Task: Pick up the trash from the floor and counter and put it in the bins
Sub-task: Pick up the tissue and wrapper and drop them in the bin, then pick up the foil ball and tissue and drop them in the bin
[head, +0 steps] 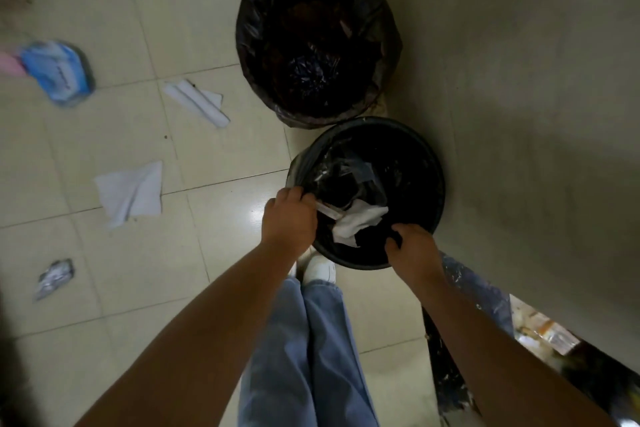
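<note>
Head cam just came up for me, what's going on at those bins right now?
A person stands over the near bin, both hands at its rim. The left hand pinches the black liner at the edge, and the right hand grips the near rim. White crumpled paper lies in the bin between the hands. The far bin stands untouched. Trash is left on the floor: two white papers, a blue packet and a silver wrapper.

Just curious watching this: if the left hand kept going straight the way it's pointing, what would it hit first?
Probably the white paper lying in the near bin. The left hand points over the rim toward it, gripping the bag's edge, though depth is hard to judge from above.
</note>
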Motion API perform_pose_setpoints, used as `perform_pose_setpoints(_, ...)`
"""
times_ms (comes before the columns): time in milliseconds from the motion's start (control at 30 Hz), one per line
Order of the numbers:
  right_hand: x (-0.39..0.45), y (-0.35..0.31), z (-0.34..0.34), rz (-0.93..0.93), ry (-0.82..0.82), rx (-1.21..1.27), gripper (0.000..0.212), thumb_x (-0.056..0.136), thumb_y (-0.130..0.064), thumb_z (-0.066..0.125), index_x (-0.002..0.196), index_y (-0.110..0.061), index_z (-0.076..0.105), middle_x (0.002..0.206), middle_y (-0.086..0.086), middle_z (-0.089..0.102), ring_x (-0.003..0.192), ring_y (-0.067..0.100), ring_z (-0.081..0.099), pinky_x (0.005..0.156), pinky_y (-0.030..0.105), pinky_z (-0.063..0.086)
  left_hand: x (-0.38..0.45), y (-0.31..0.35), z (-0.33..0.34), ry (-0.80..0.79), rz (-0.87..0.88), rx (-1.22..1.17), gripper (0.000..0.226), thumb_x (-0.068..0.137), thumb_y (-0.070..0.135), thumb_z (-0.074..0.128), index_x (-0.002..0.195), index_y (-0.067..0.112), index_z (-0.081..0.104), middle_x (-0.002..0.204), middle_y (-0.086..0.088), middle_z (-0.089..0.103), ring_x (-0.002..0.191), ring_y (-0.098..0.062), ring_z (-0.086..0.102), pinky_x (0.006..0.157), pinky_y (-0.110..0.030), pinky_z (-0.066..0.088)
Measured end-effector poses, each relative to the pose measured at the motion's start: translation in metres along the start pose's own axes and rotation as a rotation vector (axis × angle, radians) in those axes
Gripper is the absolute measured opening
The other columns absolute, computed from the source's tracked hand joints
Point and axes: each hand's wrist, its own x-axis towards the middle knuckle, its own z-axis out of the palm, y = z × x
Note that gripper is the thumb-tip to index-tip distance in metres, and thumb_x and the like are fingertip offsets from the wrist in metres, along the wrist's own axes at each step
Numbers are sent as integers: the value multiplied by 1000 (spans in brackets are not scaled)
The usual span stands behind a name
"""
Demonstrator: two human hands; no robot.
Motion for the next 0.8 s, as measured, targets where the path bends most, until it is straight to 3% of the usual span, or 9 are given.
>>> perform_pose_setpoints(133,-27,-36,-13,-170,28,-126,43,94,-18,48,132,2,47,138,23,49,130,35,44,109,39,36,-46,-34,-29,21,-55,50,46,101,23,38,145,14,29,155,-8,28,145,-25,22,118,-37,23)
perform_pose_setpoints(300,-74,-121,-10,-400,61,-400,63,93,-46,26,146,-12,22,157,16,17,145,35,12,119,48,14,-109,-99,-55,83,-240,-12,54,103,31,31,151,16,12,162,-6,7,150,-25,3,123,-41,10)
perform_pose_setpoints(400,-99,-181,8,-498,34,-509,61,97,-43,27,149,-18,8,160,11,1,147,31,-3,121,47,3,-145,-151,-56,118,-401,-88,57,103,35,27,152,17,4,162,-6,-2,150,-24,-5,123,-43,4)
perform_pose_setpoints(633,-151,-318,105,-711,61,-691,61,97,-47,23,149,-23,1,160,6,-7,147,30,-11,120,48,-4,-222,-308,-13,145,-660,-186,58,103,39,23,152,16,1,161,-11,-5,149,-27,-6,121,-49,3)
perform_pose_setpoints(667,-159,-345,140,-708,55,-721,62,97,-47,23,149,-23,-1,160,6,-8,147,29,-13,120,48,-5,-235,-347,5,135,-674,-204,59,103,39,22,152,15,1,161,-12,-5,149,-28,-6,121,-49,3)
perform_pose_setpoints(800,-163,-378,178,-660,74,-782,63,97,-49,20,148,-23,-7,159,7,-14,146,29,-15,120,47,-5,-248,-389,18,166,-659,-203,60,102,42,20,152,15,0,161,-13,-7,149,-31,-9,121,-49,1)
